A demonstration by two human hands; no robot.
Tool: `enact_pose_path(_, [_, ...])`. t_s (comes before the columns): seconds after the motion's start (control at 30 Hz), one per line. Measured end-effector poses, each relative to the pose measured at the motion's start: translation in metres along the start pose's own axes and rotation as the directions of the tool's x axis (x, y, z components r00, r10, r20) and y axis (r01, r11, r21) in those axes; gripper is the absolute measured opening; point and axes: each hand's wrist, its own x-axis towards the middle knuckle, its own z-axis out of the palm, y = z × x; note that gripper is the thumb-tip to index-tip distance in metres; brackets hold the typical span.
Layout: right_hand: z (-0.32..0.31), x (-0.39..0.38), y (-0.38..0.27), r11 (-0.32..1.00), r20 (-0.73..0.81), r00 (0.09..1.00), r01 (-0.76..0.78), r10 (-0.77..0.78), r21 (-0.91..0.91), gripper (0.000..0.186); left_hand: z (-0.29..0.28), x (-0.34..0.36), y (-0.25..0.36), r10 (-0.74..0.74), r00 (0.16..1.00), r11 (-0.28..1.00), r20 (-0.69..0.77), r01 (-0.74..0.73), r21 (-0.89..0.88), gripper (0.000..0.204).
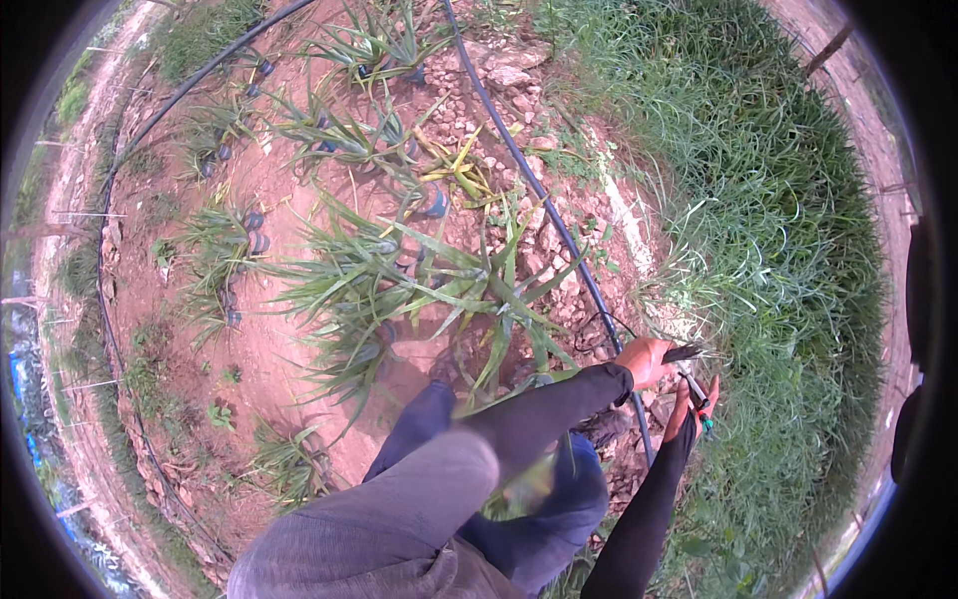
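My left hand (647, 363) reaches across to the right, over the black hose. Its fingers are closed on a short dark piece (683, 353) whose kind I cannot make out. Just below, my right hand (683, 407) is closed round a slim dark-and-grey tool (695, 385) with red and green bits at its lower end. The tool's upper end comes close to the left hand; whether the two touch is unclear. A thin black tube (607, 315) loops beside the left hand. Both hands are at the edge of the grass (778, 299).
A thick black hose (549, 205) runs along the stony soil beside me. Spiky potted aloe-like plants (399, 265) crowd the reddish ground to the left, close to my legs (539, 529). Another black hose (104, 250) curves along the far left. Wooden stakes (830, 48) stand beyond the grass.
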Motion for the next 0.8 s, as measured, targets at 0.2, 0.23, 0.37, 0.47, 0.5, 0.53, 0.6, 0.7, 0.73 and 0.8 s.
enact_pose_path(0.2, [-0.056,-0.079,0.059,0.978,0.192,0.969,-0.178,0.155,0.108,0.056,-0.116,-0.146,-0.016,-0.409,0.861,0.870,-0.302,0.269,-0.412,0.028])
enact_pose_path(0.23, [-0.069,-0.102,0.086,0.972,0.309,0.922,-0.226,0.234,-0.062,0.049,-0.134,-0.188,-0.038,-0.467,0.800,0.848,-0.376,0.286,-0.445,0.028])
enact_pose_path(0.37, [-0.123,-0.193,0.082,0.966,0.478,0.874,0.045,0.085,-0.254,0.036,-0.226,-0.337,0.004,-0.784,0.518,0.589,-0.343,0.444,-0.676,0.023])
enact_pose_path(0.47, [-0.154,-0.229,0.074,0.887,0.337,0.821,-0.437,0.461,-0.151,0.023,-0.236,-0.440,-0.054,-0.853,0.443,0.418,-0.277,0.261,-0.870,0.023])
enact_pose_path(0.5, [-0.178,-0.234,0.094,0.882,0.311,0.829,-0.461,0.466,-0.092,0.021,-0.243,-0.461,-0.063,-0.855,0.443,0.396,-0.271,0.219,-0.892,0.023])
enact_pose_path(0.53, [-0.193,-0.235,0.085,0.825,0.391,0.745,-0.560,0.540,-0.072,0.022,-0.246,-0.475,-0.072,-0.858,0.437,0.388,-0.271,0.204,-0.899,0.023])
enact_pose_path(0.6, [-0.214,-0.229,0.124,0.554,0.574,0.459,-0.832,0.678,0.011,0.025,-0.264,-0.521,-0.090,-0.882,0.372,0.371,-0.289,0.170,-0.913,0.023])
enact_pose_path(0.7, [-0.145,-0.294,0.058,0.526,0.395,0.436,-0.836,0.808,-0.154,0.034,-0.249,-0.593,-0.187,-0.804,0.354,0.539,-0.478,0.094,-0.837,0.033])
enact_pose_path(0.73, [-0.124,-0.305,0.035,0.613,0.427,0.479,-0.745,0.767,-0.264,0.034,-0.270,-0.612,-0.180,-0.749,0.353,0.624,-0.561,0.093,-0.776,0.035])
enact_pose_path(0.8, [-0.074,-0.319,-0.011,0.756,0.520,0.549,-0.451,0.654,-0.475,0.034,-0.313,-0.671,-0.153,-0.889,0.114,0.453,-0.444,0.074,-0.888,0.034])
